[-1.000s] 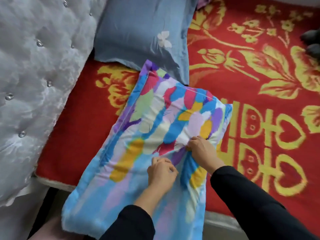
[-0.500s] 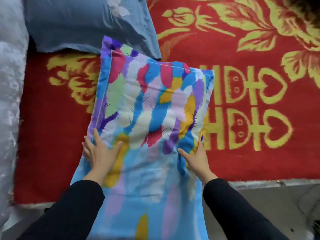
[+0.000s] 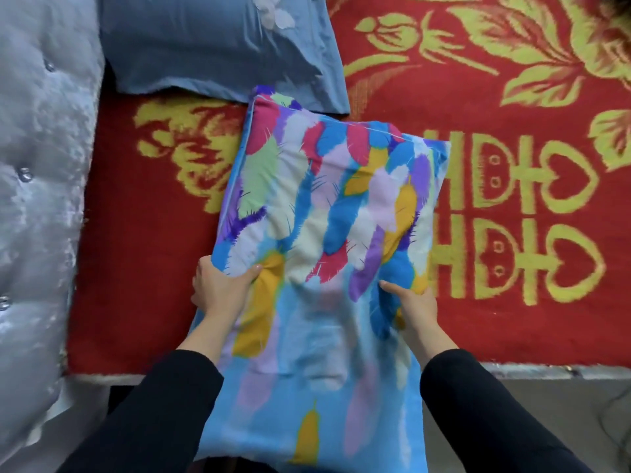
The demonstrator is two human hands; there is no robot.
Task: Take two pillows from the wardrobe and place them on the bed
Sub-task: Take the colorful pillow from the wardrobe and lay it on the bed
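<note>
Hands (image 3: 222,288) apparently gripping feather pillow (image 3: 327,213) edges

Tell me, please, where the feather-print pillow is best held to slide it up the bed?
Grip the feather-print pillow at its two long side edges, from the near end, as the left hand and right hand do; its limp near end overhangs the bed.

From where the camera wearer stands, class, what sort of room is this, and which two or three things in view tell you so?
Most likely a bedroom. A bed with a red and yellow patterned blanket meets a grey tufted headboard; a blue-grey pillow lies on it, and both hands grip a feather-print pillow.
</note>
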